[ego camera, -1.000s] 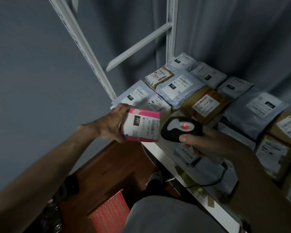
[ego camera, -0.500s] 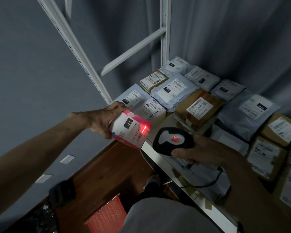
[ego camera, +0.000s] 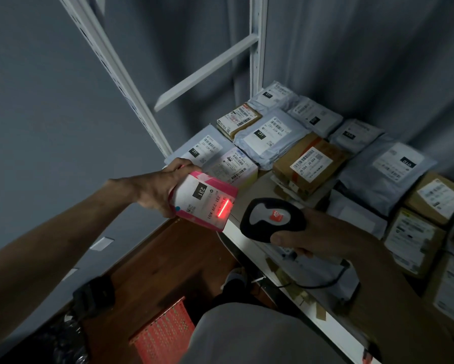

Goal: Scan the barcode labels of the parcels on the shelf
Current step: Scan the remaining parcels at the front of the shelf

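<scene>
My left hand point(ego camera: 159, 189) grips a small pink box parcel point(ego camera: 203, 200) with a white label marked 231, held just off the shelf's front left corner. A red scan line glows across the barcode at the label's right end. My right hand point(ego camera: 316, 233) holds a black corded barcode scanner point(ego camera: 271, 219), its head aimed left at the pink parcel, a short gap apart. Several grey mailer bags and brown cardboard parcels point(ego camera: 308, 162) lie label-up on the white shelf point(ego camera: 246, 239).
White shelf uprights point(ego camera: 257, 48) and a slanted brace stand behind the parcels, before grey curtains. Below lie a wooden floor point(ego camera: 162, 271), a red basket point(ego camera: 162, 334) and my grey trouser leg. The scanner cable trails along the shelf's front edge.
The pink parcel has tilted and dropped lower to the left. The scanner's red line came on over its barcode half a second ago and still glows there.
</scene>
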